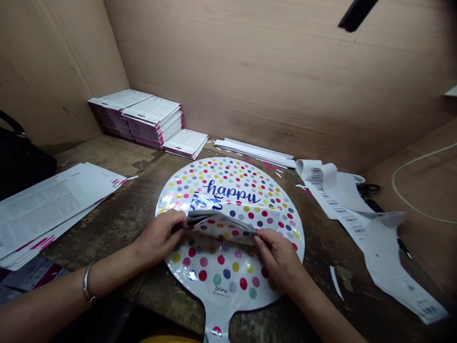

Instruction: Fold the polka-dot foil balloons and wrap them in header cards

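Note:
A flat, round foil balloon [228, 269] with coloured dots lies on the table, its tail towards me. Blue lettering on it reads "happy". Across its middle is a folded foil balloon [223, 225] with the same dots, its front edge bowed up. Closed on the left end of that fold is my left hand [159, 238], thumb and fingers pinching it. My right hand [280, 255] pinches the right end near the balloon's right side. Whether the folded part is a separate balloon or a flap of the lower one, I cannot tell.
Stacks of printed cards [143, 119] stand at the back left. More printed sheets [53, 205] lie left. A curling strip of barcode labels [342, 209] runs along the right, with scissors [369, 189] behind. White paper strips [255, 150] lie by the back wall.

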A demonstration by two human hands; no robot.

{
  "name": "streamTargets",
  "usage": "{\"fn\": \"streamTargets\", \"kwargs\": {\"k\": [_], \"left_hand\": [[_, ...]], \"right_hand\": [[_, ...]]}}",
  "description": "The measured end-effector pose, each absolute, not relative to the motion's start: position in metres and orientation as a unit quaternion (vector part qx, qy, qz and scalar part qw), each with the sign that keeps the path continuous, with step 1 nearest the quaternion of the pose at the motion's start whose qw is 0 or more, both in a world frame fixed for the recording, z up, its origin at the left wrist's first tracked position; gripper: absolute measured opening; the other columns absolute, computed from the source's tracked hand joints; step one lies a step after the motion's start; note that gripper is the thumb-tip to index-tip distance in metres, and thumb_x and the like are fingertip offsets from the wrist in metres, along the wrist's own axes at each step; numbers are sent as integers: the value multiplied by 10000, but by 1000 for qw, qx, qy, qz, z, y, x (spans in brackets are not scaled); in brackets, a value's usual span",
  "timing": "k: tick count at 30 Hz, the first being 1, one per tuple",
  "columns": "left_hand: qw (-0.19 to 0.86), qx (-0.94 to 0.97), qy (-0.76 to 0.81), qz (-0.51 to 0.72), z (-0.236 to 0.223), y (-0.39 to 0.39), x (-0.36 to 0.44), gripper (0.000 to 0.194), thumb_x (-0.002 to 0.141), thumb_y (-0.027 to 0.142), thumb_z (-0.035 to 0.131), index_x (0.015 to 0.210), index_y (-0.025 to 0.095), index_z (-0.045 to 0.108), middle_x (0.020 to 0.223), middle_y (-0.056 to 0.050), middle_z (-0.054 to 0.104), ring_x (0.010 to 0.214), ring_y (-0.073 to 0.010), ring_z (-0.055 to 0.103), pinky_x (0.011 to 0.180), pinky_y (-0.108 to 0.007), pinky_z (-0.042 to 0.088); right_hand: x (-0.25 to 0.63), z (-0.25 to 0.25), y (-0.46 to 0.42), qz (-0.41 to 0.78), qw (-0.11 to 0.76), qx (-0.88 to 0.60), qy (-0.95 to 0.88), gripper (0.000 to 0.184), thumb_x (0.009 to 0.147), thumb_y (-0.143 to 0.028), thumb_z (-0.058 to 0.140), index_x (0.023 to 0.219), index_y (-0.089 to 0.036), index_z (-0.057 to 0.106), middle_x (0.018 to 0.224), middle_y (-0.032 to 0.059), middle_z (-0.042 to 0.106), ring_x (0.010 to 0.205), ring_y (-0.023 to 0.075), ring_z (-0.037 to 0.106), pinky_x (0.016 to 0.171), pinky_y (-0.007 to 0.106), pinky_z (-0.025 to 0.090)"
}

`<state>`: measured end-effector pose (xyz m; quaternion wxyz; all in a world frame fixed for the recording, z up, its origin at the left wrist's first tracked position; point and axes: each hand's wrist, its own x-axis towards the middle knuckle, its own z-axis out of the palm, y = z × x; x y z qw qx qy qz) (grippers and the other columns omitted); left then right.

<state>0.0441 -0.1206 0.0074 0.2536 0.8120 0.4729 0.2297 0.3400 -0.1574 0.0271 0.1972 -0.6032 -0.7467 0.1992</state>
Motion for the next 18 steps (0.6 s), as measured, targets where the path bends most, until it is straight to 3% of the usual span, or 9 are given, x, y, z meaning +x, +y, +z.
{"fn": "streamTargets", "kwargs": {"k": [4, 8, 14, 18], "left_hand": [[226, 774, 545, 230, 8, -120, 52, 78, 840, 272, 483, 793, 211, 469, 764, -4, 585, 703, -179, 555, 638, -289, 428], [175, 770, 568, 232, 5, -120, 57, 63, 867, 265, 433, 868, 218, 475, 770, -13, 592, 721, -198, 573, 675, -312, 431], [147, 803, 549, 178, 1, -119, 59, 339, 898, 198, 369, 1172, 226, 567, 1041, -61, 664, 939, -220, 594, 854, -362, 436], [102, 809, 572, 92, 9, -116, 61, 396, 899, 210, 368, 1259, 181, 531, 1056, -107, 668, 1005, -264, 586, 886, -406, 425]], "right_hand": [[331, 24, -147, 169, 187, -661, -707, 329, 921, -368, 353, 640, -217, 438, 612, 1, 561, 585, 155, 531, 547, 255, 369], [326, 20, -137, 105, 129, -684, -710, 314, 932, -380, 332, 710, -224, 490, 628, 5, 594, 584, 166, 557, 550, 257, 355], [324, 13, -130, 28, 47, -682, -729, 297, 938, -399, 319, 815, -231, 532, 628, 21, 630, 563, 182, 578, 517, 260, 325], [323, 12, -127, 32, 36, -689, -723, 273, 930, -401, 347, 810, -224, 515, 642, 30, 639, 581, 193, 590, 512, 263, 329]]}}
